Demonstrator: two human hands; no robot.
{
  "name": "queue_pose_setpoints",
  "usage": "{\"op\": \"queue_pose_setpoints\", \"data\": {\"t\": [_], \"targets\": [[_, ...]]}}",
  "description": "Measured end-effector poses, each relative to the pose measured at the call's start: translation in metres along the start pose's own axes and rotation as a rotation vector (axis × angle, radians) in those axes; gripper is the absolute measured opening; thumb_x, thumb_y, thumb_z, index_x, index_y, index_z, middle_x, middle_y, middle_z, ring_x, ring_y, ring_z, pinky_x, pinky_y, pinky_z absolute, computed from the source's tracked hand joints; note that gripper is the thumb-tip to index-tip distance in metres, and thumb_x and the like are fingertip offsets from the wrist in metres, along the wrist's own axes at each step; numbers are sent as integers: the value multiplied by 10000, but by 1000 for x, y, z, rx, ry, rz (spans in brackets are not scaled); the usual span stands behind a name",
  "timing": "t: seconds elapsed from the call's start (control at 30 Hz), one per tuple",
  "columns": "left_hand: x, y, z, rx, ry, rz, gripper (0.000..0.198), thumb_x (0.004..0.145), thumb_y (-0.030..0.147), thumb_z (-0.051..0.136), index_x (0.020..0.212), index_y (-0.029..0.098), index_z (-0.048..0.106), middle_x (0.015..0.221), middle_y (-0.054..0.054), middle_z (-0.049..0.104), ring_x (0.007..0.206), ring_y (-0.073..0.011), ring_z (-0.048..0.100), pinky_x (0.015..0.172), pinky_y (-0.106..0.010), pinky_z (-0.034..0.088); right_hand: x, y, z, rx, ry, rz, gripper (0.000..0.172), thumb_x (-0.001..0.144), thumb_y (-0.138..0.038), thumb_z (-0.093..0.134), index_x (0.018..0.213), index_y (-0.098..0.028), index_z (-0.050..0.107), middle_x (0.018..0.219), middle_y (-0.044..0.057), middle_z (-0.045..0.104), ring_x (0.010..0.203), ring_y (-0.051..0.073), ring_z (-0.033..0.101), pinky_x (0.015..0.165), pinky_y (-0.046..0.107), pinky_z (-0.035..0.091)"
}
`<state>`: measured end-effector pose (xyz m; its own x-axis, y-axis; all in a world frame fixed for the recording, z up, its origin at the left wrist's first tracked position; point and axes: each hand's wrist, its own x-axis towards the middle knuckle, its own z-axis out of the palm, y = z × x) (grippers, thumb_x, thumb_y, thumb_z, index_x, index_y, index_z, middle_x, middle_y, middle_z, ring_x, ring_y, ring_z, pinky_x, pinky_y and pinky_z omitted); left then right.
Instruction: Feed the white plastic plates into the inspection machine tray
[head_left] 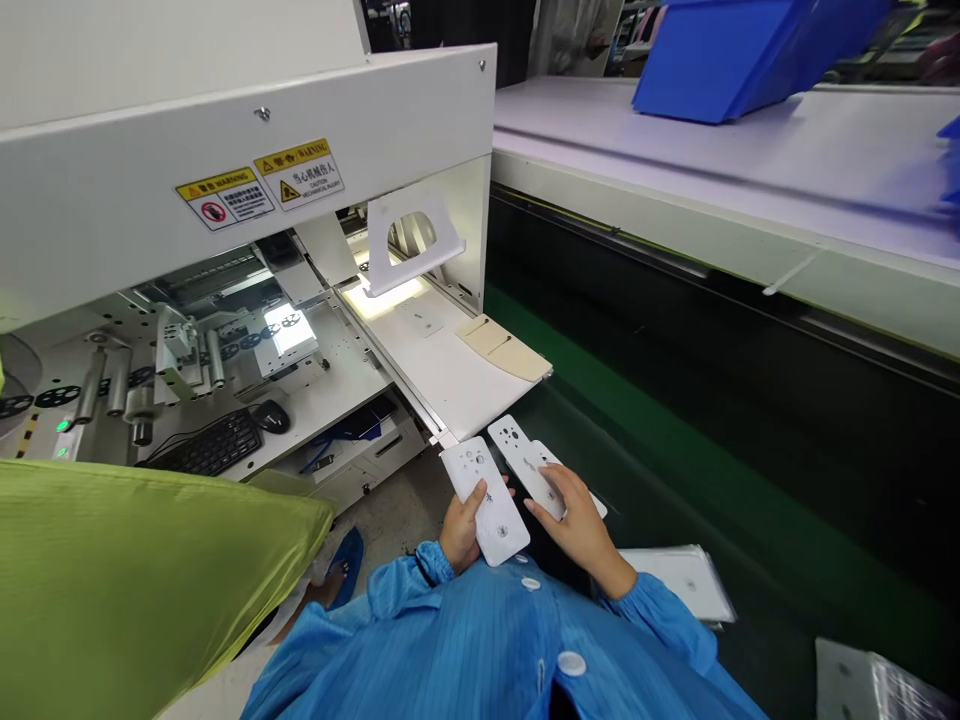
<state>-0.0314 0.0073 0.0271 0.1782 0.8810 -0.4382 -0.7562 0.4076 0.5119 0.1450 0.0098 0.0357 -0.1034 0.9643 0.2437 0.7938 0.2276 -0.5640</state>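
while the left hand (459,532) pinches one printed white panel (493,515), thumb on the face and other fingers tucked behind, i log its printed side as turned up, a hold that would suit looking it over. item two: right hand (581,522), fingers curved and moderately spread over a pair of overlapping panels (521,457); whether these are gripped or merely steadied i cannot tell. all three sit between the blue coat (480,640) and the machine (375,115), close enough, i judge, to spare any long reach. item three: stack of flat pieces (671,580), just beside the right forearm on the dark green surface (720,500), presumably laid there for easy access. item four: white platform (465,385), running out from the machine's lit opening, one thin piece (424,318) lying flat on it. item five: cream board (519,358), set along the platform's right edge, two dark pins upon it; its purpose i cannot read. item six: keyboard (206,445) and mouse (271,416), side by side, likely parked clear of the platform.
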Motion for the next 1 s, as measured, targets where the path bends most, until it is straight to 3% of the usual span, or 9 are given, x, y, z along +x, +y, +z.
{"op": "queue_pose_setpoints", "data": {"t": [0.23, 0.4, 0.53, 0.7, 0.83, 1.0], "targets": [[9, 24, -16, -8, 57, 49, 562, 642, 400, 746, 1097, 103, 602, 1045, -173, 680, 1054, -342, 597, 955, -493, 425, 74, -10, 22, -111, -58, -95, 513, 816, -539, 496, 1145, -148, 538, 1162, 149, 541, 1086, 283, 495, 933, 450, 417], [17, 39, -19, -15, 89, 37, 601, 601, 413, 770, 1094, 107, 613, 1011, -166, 694, 1065, -347, 589, 961, -482, 419, 134, -26, 44, -304, -102, -58, 490, 816, -460, 519, 1175, -126, 529, 1185, 171, 504, 1066, 311, 481, 888, 441, 428], [24, 46, -20, -21, 125, 26, 626, 574, 410, 786, 1097, 113, 612, 1003, -157, 698, 1062, -345, 591, 952, -477, 428, 166, -36, 61, -426, -141, -57, 516, 812, -431, 535, 1223, -122, 495, 1238, 189, 468, 1087, 332, 458, 884, 451, 416], [31, 49, -25, -12, 115, 24, 591, 610, 404, 762, 1095, 101, 614, 1018, -166, 692, 1064, -346, 590, 942, -473, 438, 174, -39, 75, -496, -201, -56, 594, 805, -452, 550, 1268, -92, 461, 1340, 218, 394, 1225, 375, 349, 960, 485, 346], [35, 47, -28, -12, 84, 25, 549, 658, 395, 729, 1109, 107, 606, 1083, -171, 669, 1055, -341, 597, 933, -474, 445, 167, -40, 81, -466, -255, -169, 604, 843, -459, 498, 1321, -98, 421, 1434, 188, 312, 1333, 363, 211, 1044, 494, 251], [40, 45, -27, -7, 74, 20, 543, 670, 385, 722, 1120, 108, 598, 1079, -171, 671, 1068, -336, 591, 941, -471, 441, 162, -40, 87, -436, -326, -228, 581, 877, -488, 425, 1339, -137, 423, 1467, 150, 287, 1354, 353, 187, 1063, 535, 200]]}}
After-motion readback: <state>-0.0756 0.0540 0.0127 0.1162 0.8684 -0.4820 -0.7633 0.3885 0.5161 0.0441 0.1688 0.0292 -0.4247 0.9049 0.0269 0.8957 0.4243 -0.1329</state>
